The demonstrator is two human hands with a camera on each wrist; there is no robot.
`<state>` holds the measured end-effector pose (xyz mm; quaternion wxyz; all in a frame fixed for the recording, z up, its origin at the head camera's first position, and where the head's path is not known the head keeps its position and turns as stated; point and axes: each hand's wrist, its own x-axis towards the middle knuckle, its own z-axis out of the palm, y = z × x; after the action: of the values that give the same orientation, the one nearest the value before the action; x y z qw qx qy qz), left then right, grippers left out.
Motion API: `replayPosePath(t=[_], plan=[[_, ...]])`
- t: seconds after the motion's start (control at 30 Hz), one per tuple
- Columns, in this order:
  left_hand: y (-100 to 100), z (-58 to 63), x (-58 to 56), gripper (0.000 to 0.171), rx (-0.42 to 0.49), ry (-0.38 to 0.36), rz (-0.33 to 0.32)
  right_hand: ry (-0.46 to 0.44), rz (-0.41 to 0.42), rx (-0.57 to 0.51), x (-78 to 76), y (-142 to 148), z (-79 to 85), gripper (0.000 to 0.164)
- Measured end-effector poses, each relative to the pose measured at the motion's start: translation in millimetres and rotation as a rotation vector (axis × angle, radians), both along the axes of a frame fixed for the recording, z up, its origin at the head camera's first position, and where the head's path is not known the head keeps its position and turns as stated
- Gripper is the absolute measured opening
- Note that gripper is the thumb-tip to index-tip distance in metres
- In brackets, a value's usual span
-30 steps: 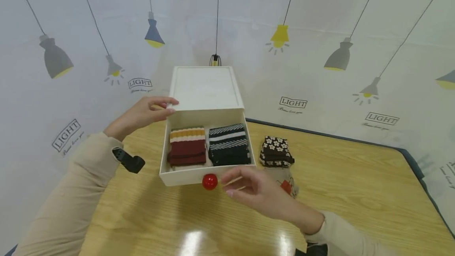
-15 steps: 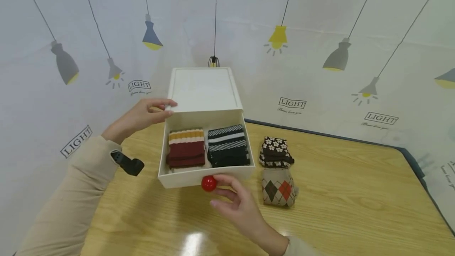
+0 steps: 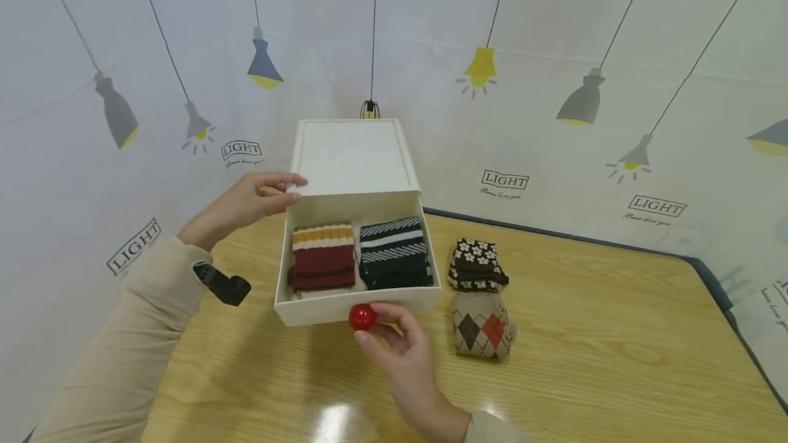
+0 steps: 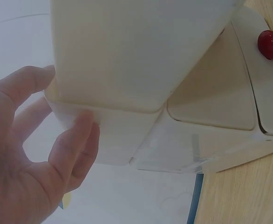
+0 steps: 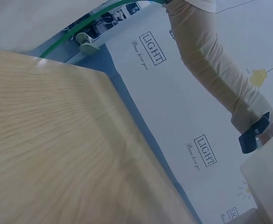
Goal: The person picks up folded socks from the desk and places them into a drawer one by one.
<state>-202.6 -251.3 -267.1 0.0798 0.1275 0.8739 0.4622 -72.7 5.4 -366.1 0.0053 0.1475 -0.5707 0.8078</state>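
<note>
A white drawer unit (image 3: 353, 156) has its upper drawer (image 3: 326, 314) pulled out. My left hand (image 3: 243, 205) grips the unit's left upper edge, the thumb against its side. With thumb and index finger, my right hand (image 3: 411, 362) pinches the round red knob (image 3: 362, 317) on the drawer front. Inside lie folded maroon socks (image 3: 323, 262) with orange and white bands, beside folded black-and-white striped socks (image 3: 395, 255). In the left wrist view my left hand (image 4: 38, 144) is at the unit's corner. The right wrist view does not show my right hand's hold.
Right of the unit lie folded brown flowered socks (image 3: 474, 262) and beige argyle socks (image 3: 483, 327). Everything stands on a wooden table (image 3: 591, 333) before a lamp-patterned backdrop (image 3: 443, 87). The left wrist view shows another red knob (image 4: 270, 45) on a lower white panel.
My right hand has moved left to the red knob and taken it between finger and thumb, uncovering the argyle socks. The left hand and the drawer stay about where they were.
</note>
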Motion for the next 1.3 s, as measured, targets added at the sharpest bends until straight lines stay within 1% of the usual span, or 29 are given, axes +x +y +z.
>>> replayPosePath(t=[0.1, 0.23, 0.4, 0.67, 0.8, 0.93, 1.1, 1.3], plan=[[-1, 1.2, 0.9, 0.044, 0.007, -0.002, 0.002, -0.081, -0.024, -0.012, -1.5, -4, 5.2, 0.035], [-2, 2.0, 1.0, 0.043, 0.011, -0.008, 0.002, -0.179, -0.034, 0.005, -9.0, -7, 14.0, 0.034], [-2, 1.1, -0.2, 0.043, -0.001, -0.014, 0.008, -0.216, -0.024, 0.031, -24.8, -11, 21.5, 0.034], [-5, -2.6, -6.5, 0.046, 0.022, -0.031, 0.008, -0.171, -0.093, 0.050, -60.8, -26, 21.3, 0.032], [-6, -1.8, -7.1, 0.048, 0.042, -0.050, 0.006, -0.137, -0.106, 0.059, -80.2, -31, 20.9, 0.032], [-6, -0.6, -7.2, 0.048, 0.067, -0.082, 0.024, -0.120, -0.116, 0.075, -98.6, -34, 20.4, 0.032], [-6, -1.0, -8.5, 0.048, 0.089, -0.089, 0.020, -0.139, -0.129, 0.128, -112.6, -38, 20.4, 0.031], [-8, 0.2, -7.1, 0.047, 0.126, -0.096, 0.003, -0.119, -0.151, 0.199, -125.3, -41, 20.0, 0.032]])
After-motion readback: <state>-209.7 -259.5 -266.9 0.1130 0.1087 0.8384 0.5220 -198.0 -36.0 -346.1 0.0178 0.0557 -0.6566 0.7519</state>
